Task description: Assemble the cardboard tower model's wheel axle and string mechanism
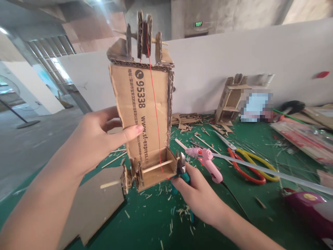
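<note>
My left hand (104, 139) grips the left side of a tall cardboard model (145, 114), thumb on its printed front, and holds it upright and slightly tilted. On top is a cardboard pulley wheel (144, 34) on a wooden stick. A red string (155, 104) runs from it down to the low front, where a stick axle (158, 166) crosses a small box. My right hand (195, 194) is closed round teal-handled pliers (182, 165), their metal jaws at the box's right corner. The string's lower end meets my right fingertips; whether they pinch it I cannot tell.
On the green table lie a pink glue gun (205, 161) with a long glue stick, red-and-yellow scissors (249, 163), a flat cardboard sheet (96, 205) and scattered scraps. A second cardboard model (230, 100) stands behind, near a white partition (208, 66). A purple tool (309, 215) lies at right.
</note>
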`<state>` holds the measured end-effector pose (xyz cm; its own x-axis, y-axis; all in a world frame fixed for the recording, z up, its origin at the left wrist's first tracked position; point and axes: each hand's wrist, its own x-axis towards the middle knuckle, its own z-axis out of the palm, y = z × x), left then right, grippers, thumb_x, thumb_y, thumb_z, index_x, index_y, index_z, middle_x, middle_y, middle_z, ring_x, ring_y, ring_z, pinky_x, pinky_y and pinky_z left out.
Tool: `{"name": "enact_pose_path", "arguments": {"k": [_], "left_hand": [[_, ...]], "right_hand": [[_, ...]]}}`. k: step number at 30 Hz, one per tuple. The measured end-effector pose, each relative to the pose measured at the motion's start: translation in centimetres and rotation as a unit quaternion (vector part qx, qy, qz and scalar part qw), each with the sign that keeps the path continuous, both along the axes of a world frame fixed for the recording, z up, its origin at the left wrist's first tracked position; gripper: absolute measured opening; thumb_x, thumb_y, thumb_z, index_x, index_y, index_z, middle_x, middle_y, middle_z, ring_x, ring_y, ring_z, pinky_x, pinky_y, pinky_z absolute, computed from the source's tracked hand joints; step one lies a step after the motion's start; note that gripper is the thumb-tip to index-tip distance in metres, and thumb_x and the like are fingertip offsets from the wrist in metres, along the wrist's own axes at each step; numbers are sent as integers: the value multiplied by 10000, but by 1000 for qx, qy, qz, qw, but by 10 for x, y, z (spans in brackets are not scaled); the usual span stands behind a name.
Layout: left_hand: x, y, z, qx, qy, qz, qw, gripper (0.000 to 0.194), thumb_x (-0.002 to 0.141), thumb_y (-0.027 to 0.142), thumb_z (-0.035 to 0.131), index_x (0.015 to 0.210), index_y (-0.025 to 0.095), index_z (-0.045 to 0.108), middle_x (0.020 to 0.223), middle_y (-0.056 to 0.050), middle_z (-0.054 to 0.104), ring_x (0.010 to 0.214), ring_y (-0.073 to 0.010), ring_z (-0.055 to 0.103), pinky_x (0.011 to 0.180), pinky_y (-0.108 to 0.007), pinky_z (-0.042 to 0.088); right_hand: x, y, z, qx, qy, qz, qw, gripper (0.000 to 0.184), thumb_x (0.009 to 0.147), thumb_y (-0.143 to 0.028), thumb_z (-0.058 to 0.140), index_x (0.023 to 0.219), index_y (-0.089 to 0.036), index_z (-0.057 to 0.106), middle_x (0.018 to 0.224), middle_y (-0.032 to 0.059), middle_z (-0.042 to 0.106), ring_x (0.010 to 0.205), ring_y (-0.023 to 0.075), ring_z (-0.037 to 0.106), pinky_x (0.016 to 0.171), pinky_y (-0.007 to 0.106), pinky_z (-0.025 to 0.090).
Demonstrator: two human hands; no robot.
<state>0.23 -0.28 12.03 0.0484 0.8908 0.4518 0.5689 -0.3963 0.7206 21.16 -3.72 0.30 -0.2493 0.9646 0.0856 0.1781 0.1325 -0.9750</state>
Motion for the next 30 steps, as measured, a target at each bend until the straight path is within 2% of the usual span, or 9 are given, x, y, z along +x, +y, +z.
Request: {"name": "enact_pose_path", "arguments": {"k": [7,16,23,30], "left_hand": [[-5,3,0,-33,3,1,999,367,697,453,742,1042,345,676,1038,0,711,916,-256,682,802,-404,577],[-8,3,1,-42,-13,-6,999,397,707,434,736,1083,324,668,1075,-24,699,913,-270,682,759,-399,589],[-6,1,4,-24,-14,-2,1000,399,705,421,739,1082,310,670,1079,-29,697,928,-272,676,767,-402,586],[-7,1,5,-37,0,2,999,398,702,424,738,1078,308,676,1047,-26,707,915,-267,679,796,-405,572]], "right_hand": [[2,-1,4,-19,3,25,1000,190,847,-203,457,994,-240,571,700,-20,537,691,156,495,605,255,368],[5,-3,2,0,-21,0,1000,103,815,-197,484,870,-218,568,754,2,578,790,184,532,634,269,380],[5,0,3,3,-27,1,1000,82,827,-210,471,859,-226,545,766,-5,574,743,167,524,633,267,383],[4,-1,2,0,-35,-6,999,121,826,-209,469,908,-204,557,791,6,566,676,142,477,595,260,377]]}}
